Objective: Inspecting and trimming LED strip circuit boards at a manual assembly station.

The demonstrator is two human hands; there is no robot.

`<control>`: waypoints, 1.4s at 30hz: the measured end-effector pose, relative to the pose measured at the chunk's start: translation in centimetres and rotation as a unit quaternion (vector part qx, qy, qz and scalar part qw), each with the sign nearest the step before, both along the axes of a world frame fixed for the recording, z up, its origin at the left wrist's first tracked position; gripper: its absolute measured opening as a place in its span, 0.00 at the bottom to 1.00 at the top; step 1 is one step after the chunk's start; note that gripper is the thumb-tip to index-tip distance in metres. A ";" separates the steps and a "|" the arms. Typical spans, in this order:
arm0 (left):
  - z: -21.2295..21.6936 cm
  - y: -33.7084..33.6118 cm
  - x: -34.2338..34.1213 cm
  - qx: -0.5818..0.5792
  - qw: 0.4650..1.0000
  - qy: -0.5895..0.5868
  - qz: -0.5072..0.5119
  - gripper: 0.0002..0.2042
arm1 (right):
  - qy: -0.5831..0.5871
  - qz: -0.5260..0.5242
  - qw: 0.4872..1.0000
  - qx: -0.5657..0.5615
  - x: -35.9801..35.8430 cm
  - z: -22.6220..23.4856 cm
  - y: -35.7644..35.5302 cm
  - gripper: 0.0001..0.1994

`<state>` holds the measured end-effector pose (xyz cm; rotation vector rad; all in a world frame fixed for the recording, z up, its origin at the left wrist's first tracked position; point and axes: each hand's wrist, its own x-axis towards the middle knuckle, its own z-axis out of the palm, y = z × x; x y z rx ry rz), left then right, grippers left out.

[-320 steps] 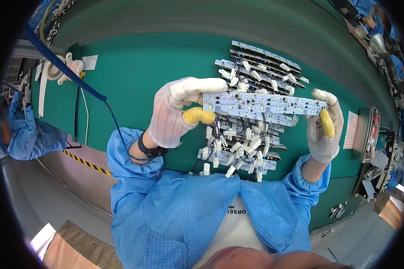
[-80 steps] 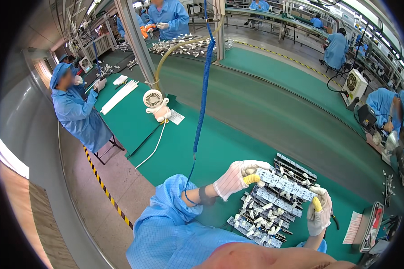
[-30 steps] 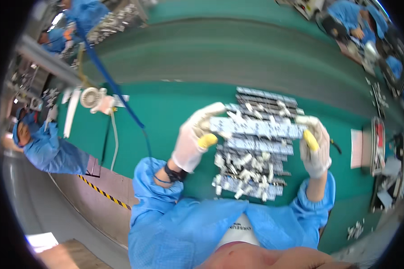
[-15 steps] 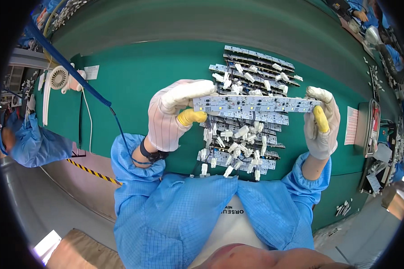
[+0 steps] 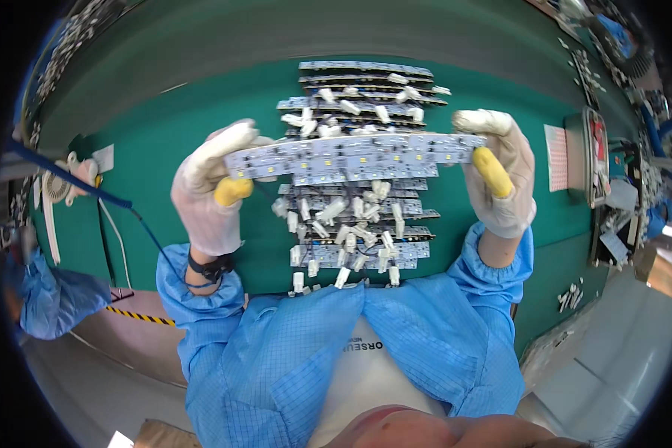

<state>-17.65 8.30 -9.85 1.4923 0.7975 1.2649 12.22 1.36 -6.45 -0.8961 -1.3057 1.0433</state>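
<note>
A long white LED circuit board, dotted with small yellow-white LEDs, is held level between my hands. My left hand, in a white glove with a yellow thumb covering, pinches its left end. At the other end, my right hand, gloved the same way, pinches the board between thumb and fingers. Below it on the green table lies a stack of similar boards, with many white plug connectors on dark wires. More boards are lined up beyond it.
A blue cord runs to my left wrist. A small white fan stands at the left of the green table. To the right are a red-and-white sheet and a metal tray. A person in blue is at the left.
The view has shifted, so the table and stack sit further left. My hands are wider apart and the held board looks longer, its left end now slightly lower than the right.
</note>
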 end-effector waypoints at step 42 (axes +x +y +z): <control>0.3 1.1 -0.6 0.046 0.998 0.039 -0.002 0.30 | -0.103 -0.004 0.994 -0.020 -0.1 -0.5 1.2 0.25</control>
